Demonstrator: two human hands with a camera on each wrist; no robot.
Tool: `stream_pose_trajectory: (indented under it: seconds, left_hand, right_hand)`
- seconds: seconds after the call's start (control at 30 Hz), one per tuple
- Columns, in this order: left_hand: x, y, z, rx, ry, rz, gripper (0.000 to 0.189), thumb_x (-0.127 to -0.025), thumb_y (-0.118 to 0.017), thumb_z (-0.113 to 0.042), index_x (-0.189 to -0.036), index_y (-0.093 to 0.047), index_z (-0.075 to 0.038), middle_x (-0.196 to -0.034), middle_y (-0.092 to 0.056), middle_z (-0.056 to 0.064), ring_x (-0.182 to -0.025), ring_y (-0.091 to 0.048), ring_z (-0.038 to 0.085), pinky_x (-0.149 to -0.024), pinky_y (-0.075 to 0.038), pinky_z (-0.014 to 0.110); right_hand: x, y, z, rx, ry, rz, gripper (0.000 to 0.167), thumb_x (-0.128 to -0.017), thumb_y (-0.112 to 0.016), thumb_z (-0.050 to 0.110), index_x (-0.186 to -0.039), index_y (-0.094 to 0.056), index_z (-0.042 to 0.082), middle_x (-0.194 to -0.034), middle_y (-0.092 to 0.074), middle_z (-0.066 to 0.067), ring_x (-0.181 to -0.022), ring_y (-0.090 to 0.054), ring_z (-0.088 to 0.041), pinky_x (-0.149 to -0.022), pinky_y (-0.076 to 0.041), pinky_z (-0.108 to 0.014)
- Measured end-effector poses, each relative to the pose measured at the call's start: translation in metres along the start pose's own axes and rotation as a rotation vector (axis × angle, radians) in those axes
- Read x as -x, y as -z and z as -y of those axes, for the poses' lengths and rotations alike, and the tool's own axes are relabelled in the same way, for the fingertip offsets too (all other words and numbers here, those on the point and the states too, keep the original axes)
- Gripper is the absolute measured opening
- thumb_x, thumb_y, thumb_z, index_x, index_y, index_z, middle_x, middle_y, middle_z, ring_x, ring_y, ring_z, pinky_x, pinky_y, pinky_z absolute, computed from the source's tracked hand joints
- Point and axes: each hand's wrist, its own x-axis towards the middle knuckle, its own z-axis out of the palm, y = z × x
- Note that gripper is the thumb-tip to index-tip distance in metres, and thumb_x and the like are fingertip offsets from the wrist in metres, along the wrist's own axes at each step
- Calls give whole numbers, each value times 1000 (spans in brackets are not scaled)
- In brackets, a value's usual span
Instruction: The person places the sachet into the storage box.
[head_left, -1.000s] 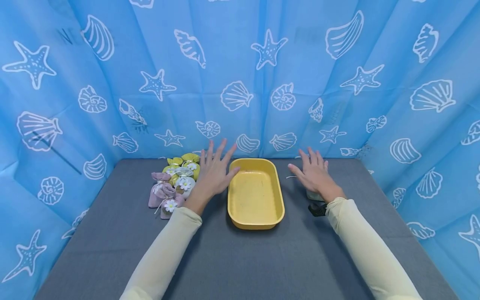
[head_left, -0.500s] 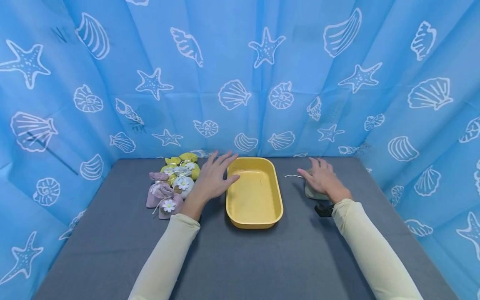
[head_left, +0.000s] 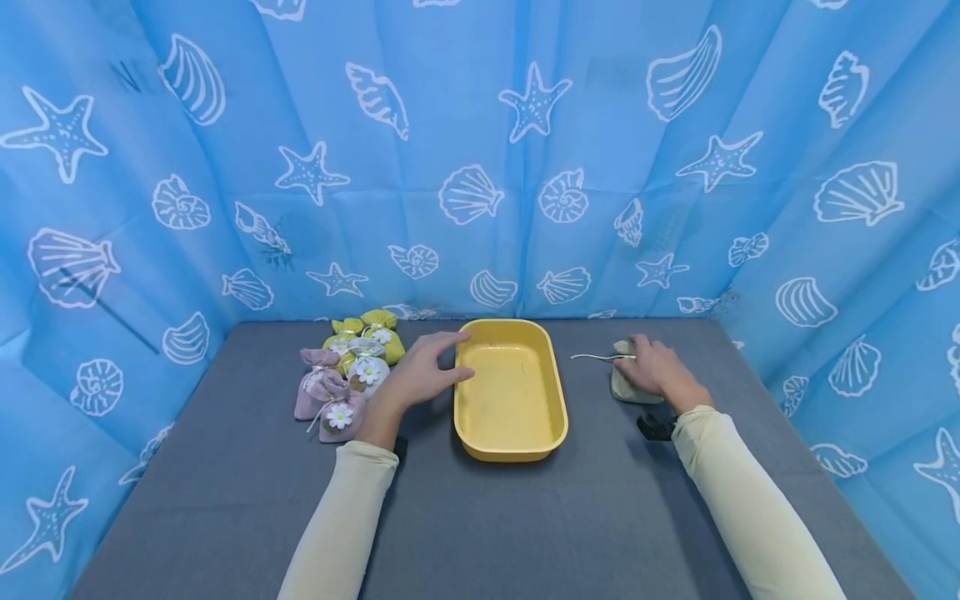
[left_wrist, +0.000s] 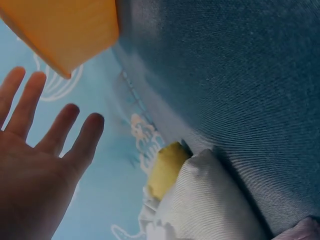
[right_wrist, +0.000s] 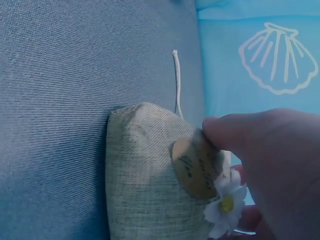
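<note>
My right hand (head_left: 656,368) has its thumb and fingers on either side of the gathered neck of a grey-green drawstring sachet (head_left: 628,387) on the table. In the right wrist view the sachet (right_wrist: 145,180) shows a brown oval tag (right_wrist: 192,167), a white daisy (right_wrist: 226,202) and a white cord (right_wrist: 178,82). My left hand (head_left: 422,371) hovers at the left rim of a yellow rectangular tray (head_left: 510,454), its fingers loosely spread and holding nothing. The left wrist view shows those fingers apart from the tray (left_wrist: 75,30).
Left of the tray lies a cluster of sachets: yellow-green ones (head_left: 390,343), a white one (head_left: 367,375) and pink ones (head_left: 345,417), with daisies. A grey cloth (head_left: 510,533) covers the table. A blue shell-patterned curtain (head_left: 480,125) hangs behind and at both sides.
My right hand has come down from above the sachet and gripped its neck, the fingers curling in. My left hand has lowered a little beside the tray's left rim, its fingers less outstretched.
</note>
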Motion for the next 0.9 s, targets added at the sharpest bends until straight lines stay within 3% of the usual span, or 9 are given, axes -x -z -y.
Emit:
stream_pose_trajectory:
  seconds: [0.23,0.43,0.57,0.77,0.9]
  left_hand:
    - [1,0,7,2,-8,55,61,-94,-74,-37,-148,-55,-16,-160,-45,5,-153,-33,35,-124,-27,58]
    - [3,1,6,-2,28,114,59,-95,-72,-40,-146,-57,-13,-166,-37,-1,-157,-25,35,-126,-22,59]
    - [3,3,5,-13,49,144,62,-96,-70,-42,-150,-53,-16,-167,-34,-2,-159,-19,36,-127,-19,58]
    - [2,3,4,-52,41,178,64,-98,-66,-44,-153,-47,-18,-169,-31,-2,-159,-13,39,-127,-16,60]
    - [3,3,4,-69,51,185,63,-100,-64,-44,-155,-45,-19,-169,-28,-4,-160,-11,39,-127,-16,61]
  right_hand:
    - [0,0,-3,-39,-20,27,73,-105,-46,38,-155,-23,-9,-144,-42,-43,-129,-46,-58,-95,-48,-62]
    - [1,-1,-3,-54,-3,-7,76,-101,-50,35,-154,-22,-12,-148,-35,-45,-134,-36,-63,-106,-39,-70]
    - [4,1,-1,-49,38,-23,74,-101,-52,33,-153,-26,-13,-147,-34,-45,-134,-34,-65,-107,-37,-72]
    - [8,14,1,-36,127,1,58,-101,-57,28,-138,-44,-16,-127,-53,-40,-115,-55,-54,-90,-49,-61]
    - [11,22,3,-32,170,17,48,-103,-58,25,-131,-52,-13,-123,-60,-37,-111,-61,-50,-87,-52,-57]
